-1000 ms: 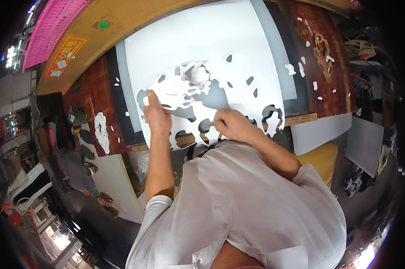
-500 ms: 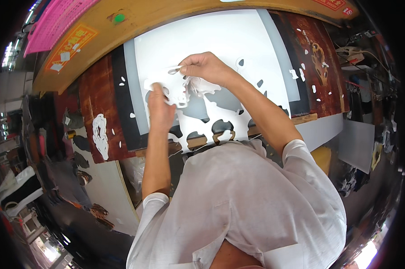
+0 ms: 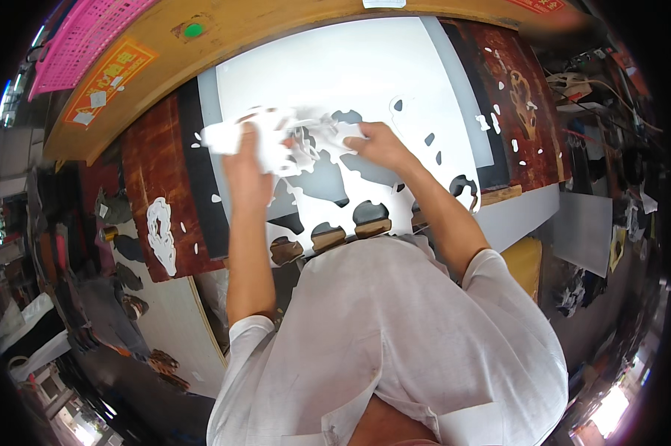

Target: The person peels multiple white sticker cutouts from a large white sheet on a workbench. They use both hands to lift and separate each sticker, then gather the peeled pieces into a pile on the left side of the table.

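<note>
A large white sheet (image 3: 350,82) lies on a dark red worktable (image 3: 157,171). Its near part is a lacy remnant full of cut-out holes (image 3: 335,201). My left hand (image 3: 246,160) grips a crumpled fold of this white cut-out material at the sheet's left side. My right hand (image 3: 376,145) pinches the same gathered material just to the right. Both hands hold the bunched piece lifted slightly off the sheet, close together. Small dark shapes show through the holes near the table's front edge.
White offcuts (image 3: 160,234) and small scraps (image 3: 499,123) are scattered on the red tabletop. A wooden board (image 3: 224,37) with a green button and orange and pink labels runs along the back. Grey sheets (image 3: 581,230) and cluttered tools sit at the right.
Both hands have moved further up the sheet. The left hand now grips the white remnant, and the material is bunched up between the two hands.
</note>
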{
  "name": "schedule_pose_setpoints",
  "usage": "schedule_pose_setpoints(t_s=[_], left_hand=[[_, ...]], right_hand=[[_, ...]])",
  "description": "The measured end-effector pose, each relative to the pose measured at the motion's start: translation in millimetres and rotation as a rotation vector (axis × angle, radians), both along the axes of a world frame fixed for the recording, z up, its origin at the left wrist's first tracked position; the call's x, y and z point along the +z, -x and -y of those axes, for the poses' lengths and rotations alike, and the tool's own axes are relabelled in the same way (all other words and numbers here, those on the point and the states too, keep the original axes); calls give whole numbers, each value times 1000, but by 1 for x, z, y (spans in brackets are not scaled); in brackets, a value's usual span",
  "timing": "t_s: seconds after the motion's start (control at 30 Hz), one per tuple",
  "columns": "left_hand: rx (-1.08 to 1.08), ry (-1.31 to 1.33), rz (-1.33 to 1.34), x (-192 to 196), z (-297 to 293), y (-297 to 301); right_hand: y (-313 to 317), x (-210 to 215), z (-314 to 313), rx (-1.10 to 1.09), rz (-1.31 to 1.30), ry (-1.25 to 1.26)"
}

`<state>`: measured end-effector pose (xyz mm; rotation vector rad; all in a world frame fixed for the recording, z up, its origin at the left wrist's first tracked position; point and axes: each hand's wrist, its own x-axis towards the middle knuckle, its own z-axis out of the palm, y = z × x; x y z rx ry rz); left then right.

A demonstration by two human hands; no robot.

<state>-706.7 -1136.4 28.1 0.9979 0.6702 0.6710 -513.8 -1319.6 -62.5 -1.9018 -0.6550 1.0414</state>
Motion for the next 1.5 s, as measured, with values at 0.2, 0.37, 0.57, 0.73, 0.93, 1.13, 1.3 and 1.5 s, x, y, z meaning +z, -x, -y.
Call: schedule_pose_setpoints(t_s=[0.2,0.37,0.57,0.73,0.93,1.13,1.3,1.5], left_hand=[[248,-44,383,34,-70,58],[42,31,464,45,-59,81],[-158,199,492,47,-27,58],[-57,207,233,30,-7,47],[13,-169,-61,12,21,26],[-518,-493,-473,16,39,17],[-672,-497,-643,19,36,11],[-778,-442,-703,-5,46,4]], right_hand=[[7,-15,20,-193,-167,16],[-3,14,-2,-216,373,-226],[28,55,-32,62,-822,-454],[45,60,-18,92,-978,-569],[55,62,-3,-196,-678,-480],[66,59,8,-146,-446,-472],[71,39,17,-305,-541,-544],[72,26,18,-303,-374,-496]])
